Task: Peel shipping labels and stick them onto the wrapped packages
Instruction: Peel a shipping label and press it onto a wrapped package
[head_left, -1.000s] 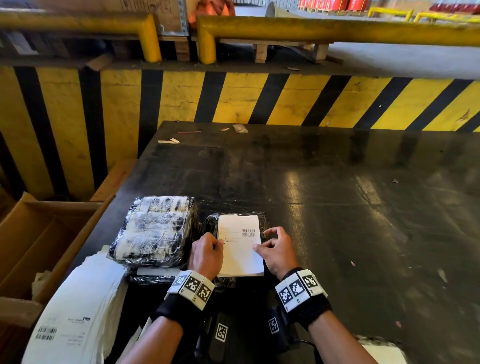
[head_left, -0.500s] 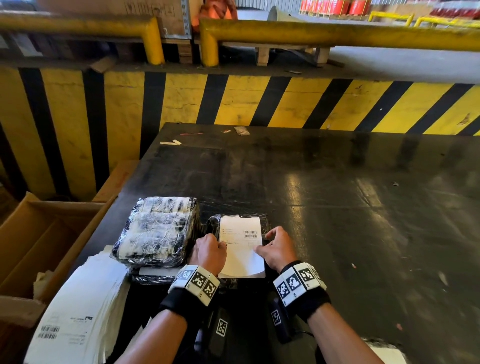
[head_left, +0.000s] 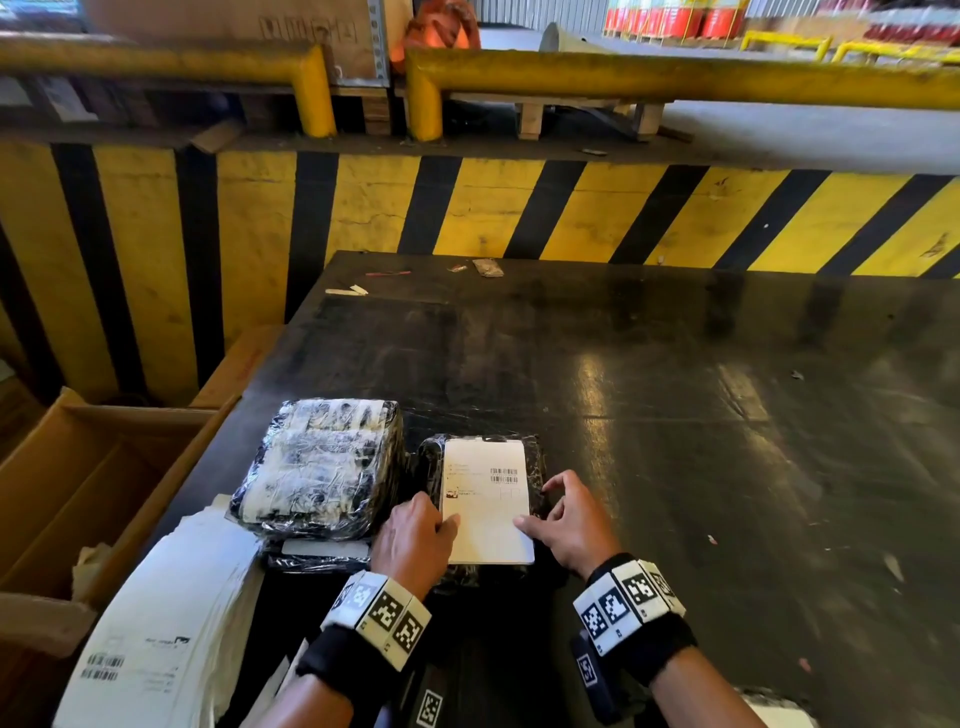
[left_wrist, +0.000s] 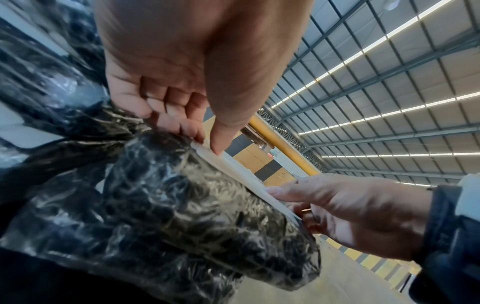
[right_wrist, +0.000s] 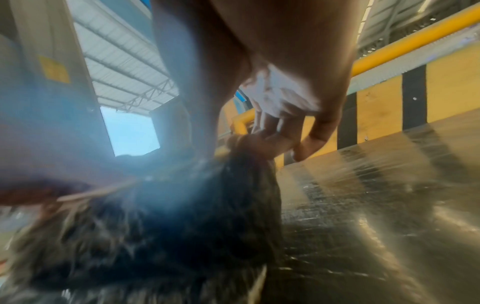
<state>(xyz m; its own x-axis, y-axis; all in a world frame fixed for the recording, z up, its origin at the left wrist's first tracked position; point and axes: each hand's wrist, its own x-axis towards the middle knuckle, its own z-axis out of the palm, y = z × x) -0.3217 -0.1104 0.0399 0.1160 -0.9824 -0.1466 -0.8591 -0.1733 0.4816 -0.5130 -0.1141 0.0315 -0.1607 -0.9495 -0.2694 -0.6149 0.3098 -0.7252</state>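
A dark, scuffed, glossy surface (head_left: 675, 467) carried two packages wrapped in crinkled clear film over black. The nearer wrapped package (head_left: 535, 457) was flat and rectangular, lying at the near left part of the surface, and a white rectangular shipping label (head_left: 485, 499) lay on its top. The label bore two small barcodes at upper right and lines of print too small to read. The left hand (head_left: 413, 540) rested at the label's left edge, thumb pressed down on the paper, the other fingers curled beside the package; that grip clamped nothing. The right hand (head_left: 571, 525) had its thumb tip on the label's right edge, and whether its other fingers held the package's side I could not tell. Just to the left sat a bulkier wrapped bundle (head_left: 319, 467), film wrinkled over white and black, touching or nearly touching the first. A curved stack of white label sheets (head_left: 156, 623) with barcodes lay at near left, beside an open brown cardboard box (head_left: 78, 467). Behind stood a yellow-and-black striped wall (head_left: 467, 208) and yellow tubular rails (head_left: 675, 78).
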